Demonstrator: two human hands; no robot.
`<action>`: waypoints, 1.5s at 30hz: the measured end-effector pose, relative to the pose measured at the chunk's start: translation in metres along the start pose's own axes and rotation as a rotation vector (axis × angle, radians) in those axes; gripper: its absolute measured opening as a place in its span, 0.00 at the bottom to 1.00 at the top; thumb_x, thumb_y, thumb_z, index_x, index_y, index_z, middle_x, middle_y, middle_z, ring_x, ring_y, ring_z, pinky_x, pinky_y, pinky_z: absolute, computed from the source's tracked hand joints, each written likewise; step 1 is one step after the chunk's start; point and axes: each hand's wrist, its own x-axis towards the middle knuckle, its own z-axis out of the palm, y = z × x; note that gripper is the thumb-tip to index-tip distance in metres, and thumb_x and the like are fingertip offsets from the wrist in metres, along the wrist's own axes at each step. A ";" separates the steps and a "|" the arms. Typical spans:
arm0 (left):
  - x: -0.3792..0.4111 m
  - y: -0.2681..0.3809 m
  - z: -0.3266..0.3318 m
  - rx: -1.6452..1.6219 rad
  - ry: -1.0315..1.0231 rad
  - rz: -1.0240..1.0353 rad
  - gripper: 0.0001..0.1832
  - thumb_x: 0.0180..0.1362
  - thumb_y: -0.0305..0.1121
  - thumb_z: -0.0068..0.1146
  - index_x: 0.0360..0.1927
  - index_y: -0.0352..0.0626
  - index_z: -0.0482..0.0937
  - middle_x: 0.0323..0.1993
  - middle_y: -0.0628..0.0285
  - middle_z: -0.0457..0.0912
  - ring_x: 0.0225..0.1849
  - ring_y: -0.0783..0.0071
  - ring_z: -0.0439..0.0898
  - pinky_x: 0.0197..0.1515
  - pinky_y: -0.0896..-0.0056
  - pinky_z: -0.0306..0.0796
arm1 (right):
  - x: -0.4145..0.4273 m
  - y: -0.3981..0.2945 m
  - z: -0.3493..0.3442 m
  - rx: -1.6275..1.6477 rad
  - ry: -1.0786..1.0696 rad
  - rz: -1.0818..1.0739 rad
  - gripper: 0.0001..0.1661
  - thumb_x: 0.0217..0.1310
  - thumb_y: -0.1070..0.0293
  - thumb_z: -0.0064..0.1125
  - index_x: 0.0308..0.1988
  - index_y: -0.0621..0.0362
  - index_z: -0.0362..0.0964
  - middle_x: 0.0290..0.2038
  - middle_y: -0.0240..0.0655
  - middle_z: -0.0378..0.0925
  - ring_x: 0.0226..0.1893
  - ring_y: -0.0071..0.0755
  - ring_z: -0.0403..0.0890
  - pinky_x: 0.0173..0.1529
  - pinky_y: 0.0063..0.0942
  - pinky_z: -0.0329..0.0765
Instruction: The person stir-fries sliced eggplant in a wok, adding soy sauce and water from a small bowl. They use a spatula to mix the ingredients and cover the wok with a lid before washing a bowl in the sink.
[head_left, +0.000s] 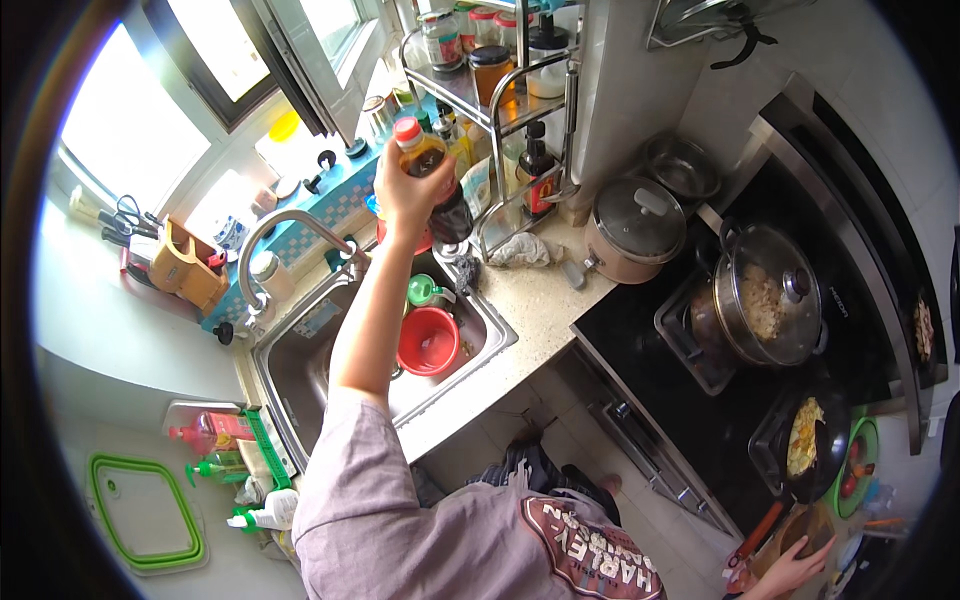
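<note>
My left hand (411, 187) is wrapped around the upper part of a plastic bottle of dark sauce (450, 217). Its red cap is on, and the bottle leans at the back corner of the sink, beside the metal rack; I cannot tell whether its base touches the counter. Far off at the lower right, my right hand (791, 566) has thumb and fingers around a brown translucent container (806, 525), partly cut off by the picture's dark rim. Just above it, a black frying pan (821, 480) with a red handle holds yellow egg-like food (806, 435).
The steel sink (300, 375) holds a red bowl (427, 341) and a green-lidded jug (426, 289). A chrome rack (499, 120) carries jars and bottles. A rice cooker (634, 232) stands by the hob. A glass-lidded pot (772, 296) sits on the rear burner. The faucet (281, 217) arches over the sink.
</note>
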 end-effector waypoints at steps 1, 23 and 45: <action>0.006 0.000 0.002 0.026 0.002 -0.009 0.35 0.40 0.44 0.78 0.48 0.37 0.75 0.43 0.52 0.81 0.43 0.58 0.83 0.49 0.62 0.75 | -0.001 0.000 -0.002 -0.004 -0.018 0.029 0.39 0.56 0.49 0.67 0.64 0.50 0.68 0.55 0.48 0.75 0.52 0.57 0.76 0.56 0.56 0.70; 0.027 -0.201 0.163 -0.105 -0.444 0.025 0.32 0.51 0.33 0.74 0.57 0.34 0.69 0.50 0.52 0.77 0.49 0.65 0.77 0.52 0.65 0.72 | -0.019 0.036 -0.016 0.232 -0.097 0.284 0.37 0.58 0.73 0.61 0.67 0.50 0.62 0.56 0.44 0.69 0.49 0.44 0.74 0.54 0.37 0.73; -0.389 0.310 0.044 -0.418 -0.450 -0.338 0.19 0.65 0.30 0.52 0.59 0.41 0.72 0.53 0.57 0.77 0.45 0.69 0.81 0.49 0.70 0.74 | 0.033 0.280 0.184 0.308 -0.629 -0.150 0.26 0.61 0.66 0.60 0.59 0.38 0.72 0.34 0.41 0.75 0.29 0.49 0.80 0.34 0.43 0.79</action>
